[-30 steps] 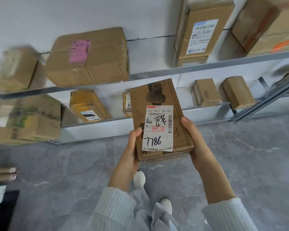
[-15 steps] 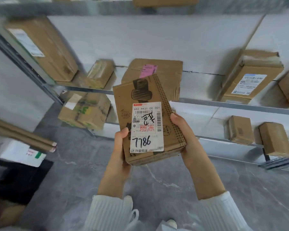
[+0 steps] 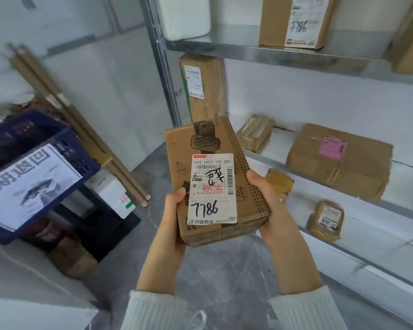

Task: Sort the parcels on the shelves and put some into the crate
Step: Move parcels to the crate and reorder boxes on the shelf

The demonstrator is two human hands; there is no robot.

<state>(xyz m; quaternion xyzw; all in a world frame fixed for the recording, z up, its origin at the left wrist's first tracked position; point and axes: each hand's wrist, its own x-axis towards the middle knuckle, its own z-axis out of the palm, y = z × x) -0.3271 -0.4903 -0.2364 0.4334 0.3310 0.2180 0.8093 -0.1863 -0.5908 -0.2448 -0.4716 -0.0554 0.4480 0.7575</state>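
- Fingers (image 3: 177, 197) of both hands grasp the parcel (image 3: 215, 186): the left hand (image 3: 173, 225) has its thumb at the label edge and the right hand (image 3: 272, 210) has its thumb on the perforated side. The other fingers are hidden under the box.
- Blue crate (image 3: 79, 156), far left: a printed sheet (image 3: 31, 177) covers its near side, and the interior is blurred. Risk: room inside cannot be judged, so a parcel dropped in blind may land badly.
- Cardboard tubes (image 3: 86, 136) lean against the wall just beside the crate. Risk: a wide swing leftward could topple them.
- Parcel, centre, held above the floor with the label marked 7786 facing up. Risk: it is gripped at the near end only, so the far end could dip and slip.
- Shelves (image 3: 296, 57), right: an upper box (image 3: 298, 20) appears to be marked 7786 too. Risk: misread numbers would mean wrong placement.
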